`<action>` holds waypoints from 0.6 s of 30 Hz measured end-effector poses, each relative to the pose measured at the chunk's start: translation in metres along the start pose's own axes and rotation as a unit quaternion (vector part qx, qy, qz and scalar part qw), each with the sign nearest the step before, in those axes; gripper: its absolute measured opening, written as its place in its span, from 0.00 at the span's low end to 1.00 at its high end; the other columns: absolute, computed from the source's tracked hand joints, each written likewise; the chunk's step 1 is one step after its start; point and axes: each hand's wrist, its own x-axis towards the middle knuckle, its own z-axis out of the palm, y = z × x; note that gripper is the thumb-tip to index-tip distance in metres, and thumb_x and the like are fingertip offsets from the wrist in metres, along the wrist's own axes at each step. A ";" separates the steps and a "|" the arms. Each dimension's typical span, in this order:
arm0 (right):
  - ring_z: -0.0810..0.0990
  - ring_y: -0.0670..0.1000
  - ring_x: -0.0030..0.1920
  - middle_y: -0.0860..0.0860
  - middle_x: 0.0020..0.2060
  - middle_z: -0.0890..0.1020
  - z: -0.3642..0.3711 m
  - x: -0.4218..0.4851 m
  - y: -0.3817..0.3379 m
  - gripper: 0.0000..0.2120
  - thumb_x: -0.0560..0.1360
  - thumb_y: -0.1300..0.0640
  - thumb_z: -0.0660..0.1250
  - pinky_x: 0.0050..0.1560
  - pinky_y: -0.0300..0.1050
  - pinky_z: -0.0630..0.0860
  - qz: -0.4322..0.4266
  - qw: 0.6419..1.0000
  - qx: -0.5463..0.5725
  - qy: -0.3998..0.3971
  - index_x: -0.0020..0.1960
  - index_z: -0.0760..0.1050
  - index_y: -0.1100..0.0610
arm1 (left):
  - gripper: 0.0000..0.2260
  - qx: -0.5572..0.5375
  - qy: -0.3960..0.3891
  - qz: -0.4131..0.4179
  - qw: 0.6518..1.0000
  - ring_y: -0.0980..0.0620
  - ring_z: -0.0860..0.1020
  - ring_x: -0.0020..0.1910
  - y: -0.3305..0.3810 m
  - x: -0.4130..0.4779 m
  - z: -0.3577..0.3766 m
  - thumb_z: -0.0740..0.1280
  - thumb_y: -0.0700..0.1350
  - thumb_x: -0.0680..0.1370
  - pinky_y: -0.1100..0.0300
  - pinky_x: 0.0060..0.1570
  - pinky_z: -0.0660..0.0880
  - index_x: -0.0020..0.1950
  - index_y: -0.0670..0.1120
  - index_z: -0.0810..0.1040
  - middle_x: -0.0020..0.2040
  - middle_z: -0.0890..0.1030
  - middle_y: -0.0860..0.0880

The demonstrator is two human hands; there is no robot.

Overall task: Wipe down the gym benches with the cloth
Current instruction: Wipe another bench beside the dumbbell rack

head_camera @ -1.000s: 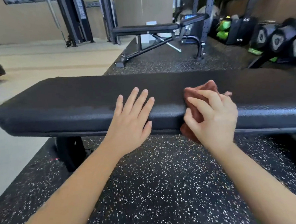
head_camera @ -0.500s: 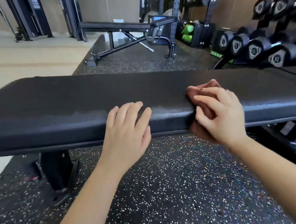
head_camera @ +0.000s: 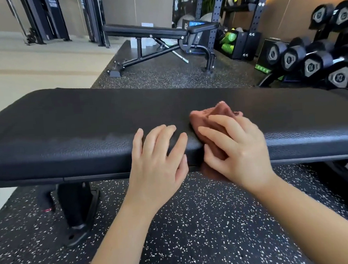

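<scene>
1. Across the front edge of the long counter (head_camera: 65,123), padded in black grained leatherette with a rounded lip, lies a crumpled rust-brown terry cloth (head_camera: 219,111), draped from top to front face.
2. Both hands work apart: the right hand (head_camera: 240,150) clutches the cloth, fingers curled; the left hand (head_camera: 158,161) rests bare on the lip, fingers bent along its curve.
3. Speckled rubber floor (head_camera: 196,233) lies below; hexagonal dumbbells (head_camera: 312,64) sit at right.
4. Since half a second ago, the cloth has slid leftward, nearly meeting the left fingers.
</scene>
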 end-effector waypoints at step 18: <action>0.76 0.60 0.39 0.55 0.49 0.82 0.036 0.047 -0.098 0.11 0.72 0.53 0.64 0.39 0.54 0.75 -0.014 0.999 0.024 -0.032 0.50 0.82 0.55 | 0.16 0.011 -0.021 -0.123 0.992 0.42 0.71 0.64 -0.084 -0.038 -0.051 0.60 0.45 0.75 0.43 0.65 0.58 0.58 0.41 0.78 0.61 0.76 0.41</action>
